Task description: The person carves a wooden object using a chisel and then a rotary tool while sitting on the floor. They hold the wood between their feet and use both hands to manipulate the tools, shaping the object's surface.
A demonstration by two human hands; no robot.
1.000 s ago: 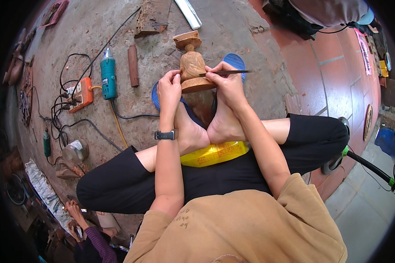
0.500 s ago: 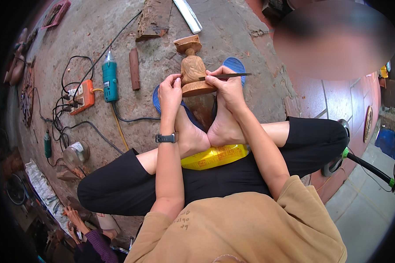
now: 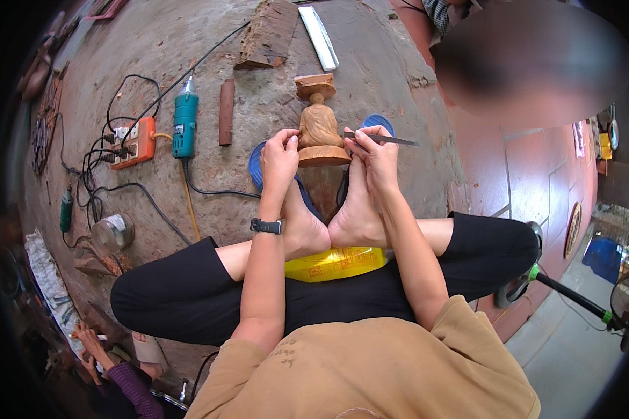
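Observation:
A carved wooden seated figurine stands upright on its round base between my feet, with a flat block of the same wood above its head. My left hand is closed at the figurine's left side, fingertips against its edge. My right hand pinches a thin, dark, flat file held nearly level. One end of the file points at the figurine's right side near the base; the other sticks out to the right. Whether its tip touches the wood, I cannot tell.
Left of the figurine lie a brown wooden stick, a teal power tool and an orange power strip with tangled cords. A wood block and white bar lie beyond. Another person's hands work at lower left.
The view has shifted slightly. My right hand has turned the file, so its outer end now slopes down to the right. The figurine appears turned a little; my left hand stays at its side.

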